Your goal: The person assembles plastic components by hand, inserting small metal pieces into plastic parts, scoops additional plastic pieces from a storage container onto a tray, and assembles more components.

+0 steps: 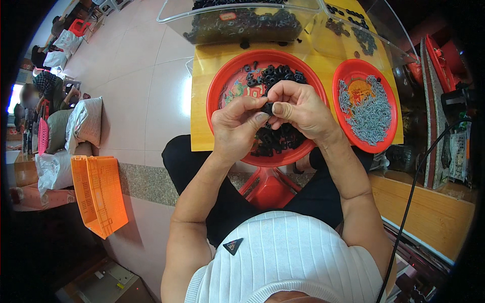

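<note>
Over a round red tray (214,83), my two hands meet with fingertips pinched together. My left hand (236,123) and my right hand (303,111) both grip a small black plastic part (268,107), mostly hidden by the fingers. Loose black parts (283,74) of the same sort are heaped in the tray beyond my hands, and more black parts (278,141) lie under them, nearer to me. To the right, a red oval tray (339,121) holds a spread of small silvery screws (371,113).
Clear plastic bins (242,28) of black parts stand on the far side of the yellow table (200,116). A red stool (268,189) is between my knees. An orange crate (103,194) sits on the floor at left. A black cable (411,202) hangs at right. People (48,88) sit far left.
</note>
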{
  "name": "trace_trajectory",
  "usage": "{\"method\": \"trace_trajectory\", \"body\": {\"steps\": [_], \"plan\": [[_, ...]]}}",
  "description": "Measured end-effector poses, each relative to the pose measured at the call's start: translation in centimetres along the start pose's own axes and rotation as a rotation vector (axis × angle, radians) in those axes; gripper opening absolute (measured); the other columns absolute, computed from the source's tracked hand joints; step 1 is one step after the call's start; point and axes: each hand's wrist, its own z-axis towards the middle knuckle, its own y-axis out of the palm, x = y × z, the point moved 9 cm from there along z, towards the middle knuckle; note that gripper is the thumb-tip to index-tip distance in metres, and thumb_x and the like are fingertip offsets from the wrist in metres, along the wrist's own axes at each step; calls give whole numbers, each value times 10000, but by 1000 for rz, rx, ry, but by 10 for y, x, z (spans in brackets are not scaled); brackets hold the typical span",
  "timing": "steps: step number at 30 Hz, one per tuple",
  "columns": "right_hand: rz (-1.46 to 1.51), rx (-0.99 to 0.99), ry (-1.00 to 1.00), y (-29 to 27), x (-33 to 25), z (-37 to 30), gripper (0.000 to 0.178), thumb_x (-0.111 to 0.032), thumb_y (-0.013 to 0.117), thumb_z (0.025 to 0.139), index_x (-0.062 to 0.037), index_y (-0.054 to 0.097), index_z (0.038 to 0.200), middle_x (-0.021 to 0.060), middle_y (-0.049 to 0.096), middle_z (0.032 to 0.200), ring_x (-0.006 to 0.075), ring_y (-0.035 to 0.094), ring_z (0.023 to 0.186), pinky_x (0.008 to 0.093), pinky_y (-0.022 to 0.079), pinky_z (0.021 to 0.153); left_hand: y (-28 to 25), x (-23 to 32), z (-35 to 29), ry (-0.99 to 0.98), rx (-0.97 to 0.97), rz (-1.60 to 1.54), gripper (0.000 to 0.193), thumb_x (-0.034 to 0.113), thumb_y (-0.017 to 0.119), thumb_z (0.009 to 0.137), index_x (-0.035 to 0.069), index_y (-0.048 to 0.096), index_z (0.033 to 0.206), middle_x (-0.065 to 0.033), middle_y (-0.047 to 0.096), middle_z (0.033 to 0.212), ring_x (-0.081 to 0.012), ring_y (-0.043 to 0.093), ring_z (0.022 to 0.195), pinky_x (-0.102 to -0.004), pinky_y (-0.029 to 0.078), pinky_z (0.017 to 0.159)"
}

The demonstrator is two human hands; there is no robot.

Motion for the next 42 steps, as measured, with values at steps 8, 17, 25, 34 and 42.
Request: {"method": "trace_trajectory", "body": {"steps": [8,17,25,34,42], "plan": [[160,-65,54,-3,5,6,162,-116,596,810,-9,544,920,50,579,804,116,593,696,218,524,573,1,-1,7,-6,-37,66,223,-90,561,768,-40,571,985,-80,607,871,-120,590,789,-220,499,712],[168,-6,83,-3,7,5,180,-140,573,829,6,550,931,54,587,772,104,598,647,215,529,558,-2,-2,5,-44,-58,-42,261,-18,614,761,-38,568,1018,-81,609,917,-98,577,768,-199,479,669],[-305,279,-142,-16,-58,-4,111,-77,581,790,20,577,844,67,578,695,127,576,577,238,498,504,-29,11,7,20,59,208,275,-50,589,757,-18,561,1029,-32,588,820,-85,552,717,-205,452,644],[-1378,729,-686,-47,-200,-20,149,-139,568,819,-4,598,875,57,595,732,148,563,642,237,458,618,-48,32,14,171,-58,923,172,-67,622,631,21,629,778,-79,567,789,-201,564,730,-294,452,632],[-1464,42,-463,43,-48,-10,132,-15,595,696,11,584,825,121,564,803,285,522,801,351,423,721,-29,31,7,240,-213,1379,202,-38,601,563,51,640,741,-51,544,802,-240,495,816,-351,370,745]]}}
